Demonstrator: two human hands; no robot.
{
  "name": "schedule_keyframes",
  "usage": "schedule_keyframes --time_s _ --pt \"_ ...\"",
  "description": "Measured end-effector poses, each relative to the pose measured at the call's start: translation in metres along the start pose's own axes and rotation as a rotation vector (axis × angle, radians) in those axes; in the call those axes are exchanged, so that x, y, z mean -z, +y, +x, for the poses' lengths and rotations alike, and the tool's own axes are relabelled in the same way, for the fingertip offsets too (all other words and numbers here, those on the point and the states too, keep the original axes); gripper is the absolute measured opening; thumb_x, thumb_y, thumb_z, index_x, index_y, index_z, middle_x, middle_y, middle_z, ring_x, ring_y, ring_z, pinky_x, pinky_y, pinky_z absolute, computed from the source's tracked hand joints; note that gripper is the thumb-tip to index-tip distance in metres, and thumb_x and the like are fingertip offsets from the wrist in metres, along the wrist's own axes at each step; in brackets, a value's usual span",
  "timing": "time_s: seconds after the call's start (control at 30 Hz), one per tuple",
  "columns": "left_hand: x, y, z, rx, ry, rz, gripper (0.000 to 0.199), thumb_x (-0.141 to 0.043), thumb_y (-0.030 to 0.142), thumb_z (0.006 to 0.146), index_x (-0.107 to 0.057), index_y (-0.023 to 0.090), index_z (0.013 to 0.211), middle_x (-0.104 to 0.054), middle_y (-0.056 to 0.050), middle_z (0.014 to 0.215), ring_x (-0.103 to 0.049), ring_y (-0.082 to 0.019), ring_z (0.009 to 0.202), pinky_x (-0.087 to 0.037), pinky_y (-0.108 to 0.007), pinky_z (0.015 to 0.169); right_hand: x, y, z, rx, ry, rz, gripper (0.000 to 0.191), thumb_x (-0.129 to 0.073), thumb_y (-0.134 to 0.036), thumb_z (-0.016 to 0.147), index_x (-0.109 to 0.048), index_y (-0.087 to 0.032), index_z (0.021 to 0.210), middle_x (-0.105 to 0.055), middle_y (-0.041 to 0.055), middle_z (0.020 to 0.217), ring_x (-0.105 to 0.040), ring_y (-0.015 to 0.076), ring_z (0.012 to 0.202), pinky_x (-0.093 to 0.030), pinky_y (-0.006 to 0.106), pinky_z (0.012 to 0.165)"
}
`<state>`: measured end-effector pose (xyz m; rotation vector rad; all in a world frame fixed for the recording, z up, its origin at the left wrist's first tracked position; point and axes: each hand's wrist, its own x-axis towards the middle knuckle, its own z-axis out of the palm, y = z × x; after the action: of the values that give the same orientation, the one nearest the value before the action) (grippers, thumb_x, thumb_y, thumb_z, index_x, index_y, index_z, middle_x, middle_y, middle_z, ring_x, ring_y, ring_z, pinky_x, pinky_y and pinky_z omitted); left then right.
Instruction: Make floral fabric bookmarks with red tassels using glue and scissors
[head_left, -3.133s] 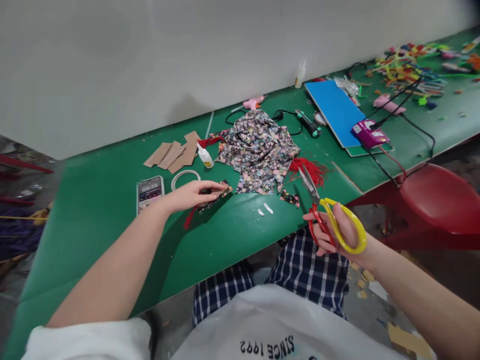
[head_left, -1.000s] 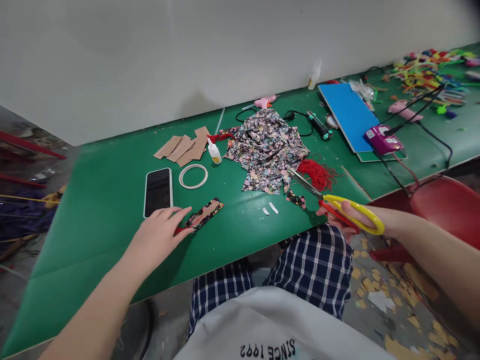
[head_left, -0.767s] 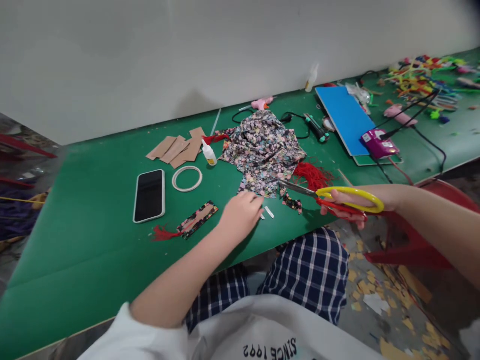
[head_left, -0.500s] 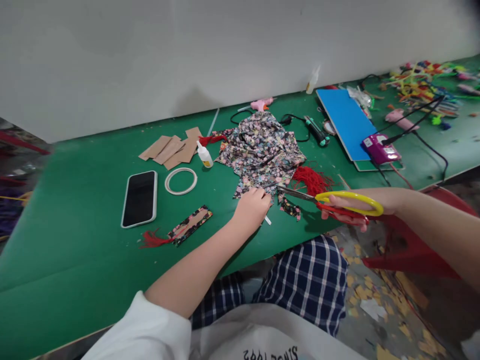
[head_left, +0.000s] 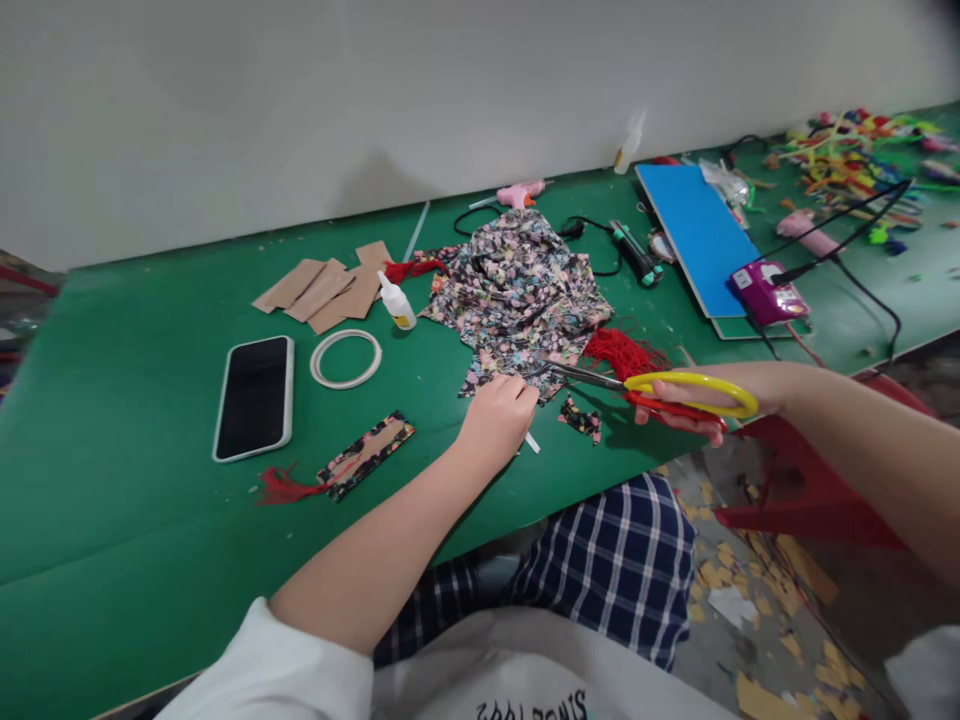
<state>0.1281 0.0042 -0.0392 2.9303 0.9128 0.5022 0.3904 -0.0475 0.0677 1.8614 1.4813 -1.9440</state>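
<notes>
My right hand has its fingers through the handles of scissors, one yellow and one red. Their blades reach left over the near edge of a dark floral cloth, which lies crumpled on the green table. My left hand is closed on that same edge, just left of the blade tips; its fingertips are partly hidden. A small floral scrap lies apart below the blades. Beside the cloth is a bunch of red tassel threads. A white strip shows near my left hand.
Left of the cloth are a glue bottle, cardboard pieces, a tape roll, a phone and a cloth-edged bookmark-like strip with a red tassel. Rightward lie a cutter knife, blue board and purple corded box.
The scissors have moved slightly left along the cloth's near edge. The floral scrap, earlier close to the cloth at the blades, now lies clearly apart. The view has shifted a little.
</notes>
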Motion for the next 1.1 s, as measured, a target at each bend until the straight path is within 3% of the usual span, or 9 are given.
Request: schedule_keyframes --time_s 0.37,0.77,0.93,1.1 --pt "0.002 0.001 0.0 0.01 0.009 -0.023 0.024 -0.038 0.012 0.088 -0.057 0.013 0.074 -0.055 -0.007 0.072 -0.051 -0.018 0.074 -0.042 -0.03 0.069 0.01 -0.009 0.014 0.079 -0.045 -0.056 0.066 -0.043 -0.071 0.074 -0.063 -0.011 0.092 -0.045 -0.0006 0.052 -0.04 0.0077 0.041 -0.035 0.019 0.036" --pt "0.003 0.001 0.0 0.005 0.002 -0.043 0.026 -0.035 0.011 0.089 -0.057 0.013 0.075 -0.055 -0.008 0.073 -0.051 -0.019 0.074 -0.042 -0.031 0.068 0.019 -0.006 0.023 0.008 -0.043 -0.03 0.046 -0.052 -0.054 0.078 -0.062 -0.012 0.095 -0.041 -0.0052 0.053 -0.036 0.0043 0.04 -0.033 0.015 0.035" --pt "0.003 0.001 -0.001 -0.005 -0.001 -0.023 0.024 -0.037 0.011 0.088 -0.056 0.013 0.075 -0.054 -0.007 0.073 -0.051 -0.018 0.074 -0.042 -0.03 0.069 0.024 -0.003 0.026 0.064 -0.083 -0.037 0.045 -0.047 -0.049 0.082 -0.063 -0.01 0.098 -0.045 -0.0039 0.055 -0.037 0.0034 0.041 -0.032 0.015 0.037" --pt "0.004 0.001 -0.001 -0.004 0.002 -0.024 0.024 -0.037 0.012 0.089 -0.056 0.013 0.074 -0.054 -0.007 0.072 -0.05 -0.018 0.073 -0.042 -0.03 0.068 0.028 -0.008 0.026 0.069 -0.094 -0.024 0.052 -0.05 -0.055 0.079 -0.064 -0.009 0.096 -0.046 -0.0025 0.054 -0.037 0.0046 0.042 -0.032 0.015 0.037"
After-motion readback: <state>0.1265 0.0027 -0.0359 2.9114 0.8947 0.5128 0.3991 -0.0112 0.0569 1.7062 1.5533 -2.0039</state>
